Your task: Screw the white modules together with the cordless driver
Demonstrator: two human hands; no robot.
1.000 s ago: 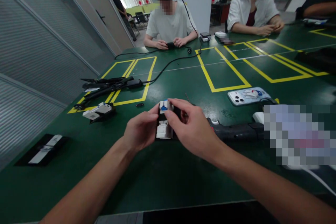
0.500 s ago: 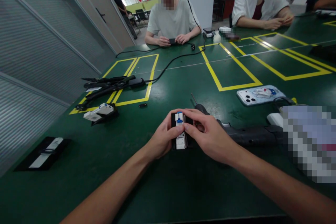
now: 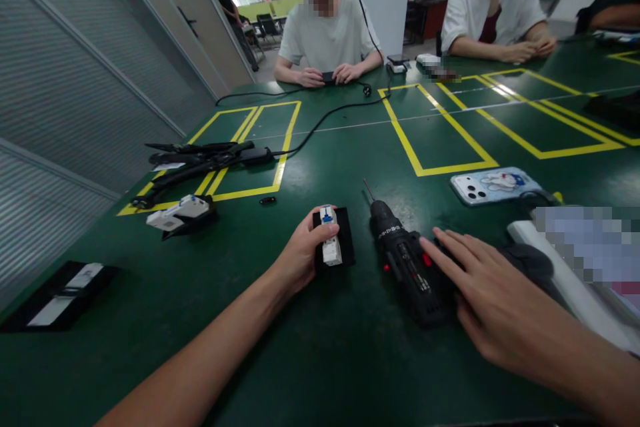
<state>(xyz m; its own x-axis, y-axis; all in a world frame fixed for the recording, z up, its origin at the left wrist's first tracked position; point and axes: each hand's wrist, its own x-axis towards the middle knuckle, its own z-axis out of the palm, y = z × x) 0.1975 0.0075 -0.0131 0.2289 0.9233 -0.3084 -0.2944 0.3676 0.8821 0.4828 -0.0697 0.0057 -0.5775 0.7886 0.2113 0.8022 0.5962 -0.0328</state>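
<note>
My left hand (image 3: pixel 301 255) grips a small white breaker with a blue switch (image 3: pixel 330 244), set on a black base, and holds it down on the green table (image 3: pixel 320 360). A black cordless drill (image 3: pixel 407 264) lies just to the right of it, bit pointing away from me. My right hand (image 3: pixel 487 297) rests on the drill's body with fingers stretched out flat, not wrapped round it.
A phone in a cartoon case (image 3: pixel 495 185) lies at the right. A second white breaker on a black base (image 3: pixel 179 213), black tools and cables (image 3: pixel 200 157) and a black-and-white plate (image 3: pixel 57 288) lie at the left. Two people sit across the table.
My right hand has let go of the breaker and moved right onto the drill. My left hand has lowered the breaker to the table and keeps hold of it.
</note>
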